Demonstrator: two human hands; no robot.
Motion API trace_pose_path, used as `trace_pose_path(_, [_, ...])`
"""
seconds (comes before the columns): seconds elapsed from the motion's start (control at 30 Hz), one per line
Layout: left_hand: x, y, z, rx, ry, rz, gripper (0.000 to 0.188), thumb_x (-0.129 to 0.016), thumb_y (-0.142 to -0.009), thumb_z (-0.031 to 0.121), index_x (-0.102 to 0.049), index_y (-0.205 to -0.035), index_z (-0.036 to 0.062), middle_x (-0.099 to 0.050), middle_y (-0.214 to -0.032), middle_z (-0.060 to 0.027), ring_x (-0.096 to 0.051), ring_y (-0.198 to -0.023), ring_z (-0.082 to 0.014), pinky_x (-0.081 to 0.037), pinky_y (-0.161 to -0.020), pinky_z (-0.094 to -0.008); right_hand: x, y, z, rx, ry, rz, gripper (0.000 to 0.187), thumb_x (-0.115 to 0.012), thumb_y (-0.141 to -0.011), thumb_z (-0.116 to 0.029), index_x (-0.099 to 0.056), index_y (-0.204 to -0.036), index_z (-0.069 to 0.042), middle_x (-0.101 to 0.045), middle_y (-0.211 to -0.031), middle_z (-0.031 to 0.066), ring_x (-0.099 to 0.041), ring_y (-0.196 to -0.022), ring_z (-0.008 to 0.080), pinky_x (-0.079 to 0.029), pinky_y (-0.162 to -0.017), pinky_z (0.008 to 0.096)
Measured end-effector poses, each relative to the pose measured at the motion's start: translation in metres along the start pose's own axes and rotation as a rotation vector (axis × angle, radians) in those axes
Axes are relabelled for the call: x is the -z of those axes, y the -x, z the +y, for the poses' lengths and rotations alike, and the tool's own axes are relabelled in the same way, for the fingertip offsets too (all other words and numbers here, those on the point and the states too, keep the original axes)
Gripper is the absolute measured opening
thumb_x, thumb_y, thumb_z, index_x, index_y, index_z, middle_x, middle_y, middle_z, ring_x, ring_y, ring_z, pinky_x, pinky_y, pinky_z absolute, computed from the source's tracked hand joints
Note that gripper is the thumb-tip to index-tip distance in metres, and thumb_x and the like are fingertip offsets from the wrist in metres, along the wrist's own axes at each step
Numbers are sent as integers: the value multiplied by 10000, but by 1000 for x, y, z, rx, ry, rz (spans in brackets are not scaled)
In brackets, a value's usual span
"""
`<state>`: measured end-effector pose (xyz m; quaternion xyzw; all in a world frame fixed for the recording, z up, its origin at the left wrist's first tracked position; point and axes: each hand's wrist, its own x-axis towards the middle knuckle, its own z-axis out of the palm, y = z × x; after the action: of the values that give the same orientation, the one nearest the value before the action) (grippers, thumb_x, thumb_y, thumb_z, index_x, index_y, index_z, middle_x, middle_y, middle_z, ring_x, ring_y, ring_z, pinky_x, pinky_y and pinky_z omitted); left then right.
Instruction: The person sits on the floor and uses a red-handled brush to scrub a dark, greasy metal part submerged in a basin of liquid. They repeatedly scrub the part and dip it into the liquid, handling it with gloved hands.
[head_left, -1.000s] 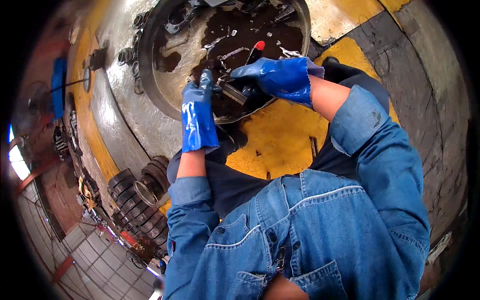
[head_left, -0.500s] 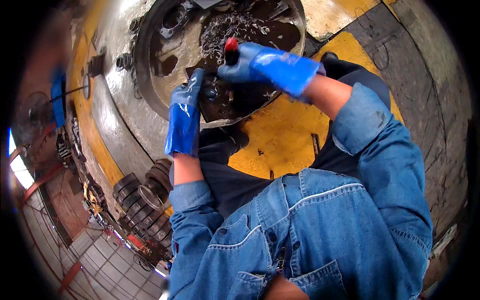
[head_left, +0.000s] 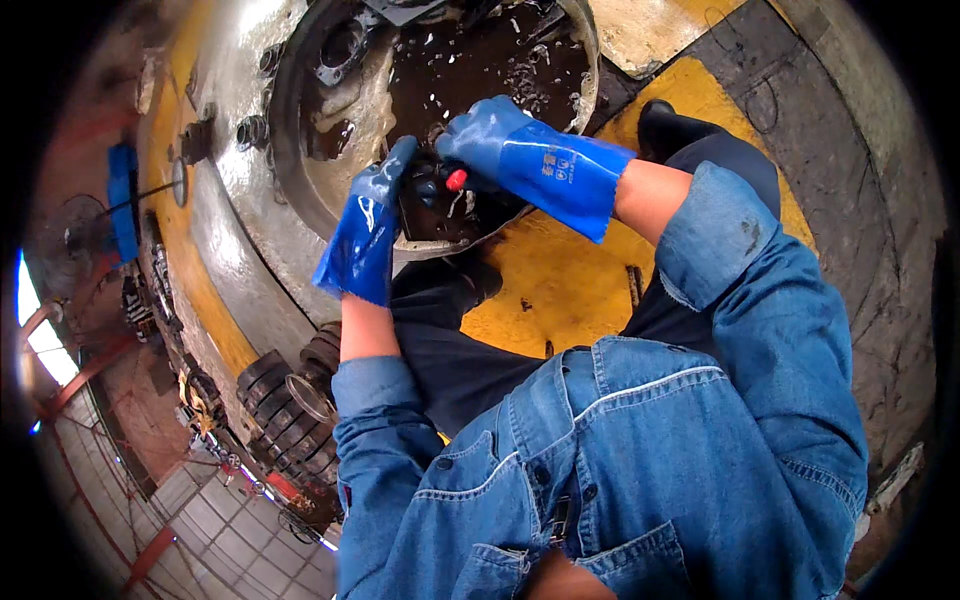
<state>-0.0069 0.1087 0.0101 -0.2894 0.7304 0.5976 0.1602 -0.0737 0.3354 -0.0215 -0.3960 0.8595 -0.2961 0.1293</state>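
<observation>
A round metal pan (head_left: pixel 287 150) of dark liquid stands in front of me. Over its near side, my left hand (head_left: pixel 378 205) in a blue rubber glove grips the left edge of a dark, oily metal part (head_left: pixel 436 228). My right hand (head_left: pixel 495 138), gloved alike, is closed round a tool with a red-tipped dark handle (head_left: pixel 457 180). The red tip points toward me, above the part. The tool's working end is hidden under the glove. A rounded dark knob (head_left: pixel 427 190) shows on the part between the hands.
A dark ring-shaped flanged part (head_left: pixel 342 48) lies in the pan's far left. Coil springs (head_left: pixel 251 131) sit on the metal surface left of it. Stacked black grooved rings (head_left: pixel 284 405) stand at lower left. Yellow floor (head_left: pixel 560 280) lies between my legs.
My right hand has rolled over, swinging the red handle end from pointing away to pointing toward me. The frothy, rippled patch of liquid has settled to dark with scattered pale flecks.
</observation>
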Motion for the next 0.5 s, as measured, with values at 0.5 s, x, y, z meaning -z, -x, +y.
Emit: trace_pose_path(0.5, [-22, -58, 51, 131, -481, -344, 510, -703, -996, 474, -746, -1199, 8, -774, -1057, -89, -715, -888, -161, -568, -758, -333, 14, 10, 5, -254, -677, -329, 453, -718, -861, -490, -769, -1115, -119, -751, -921, 119, -696, -838, 279, -548, -774, 401])
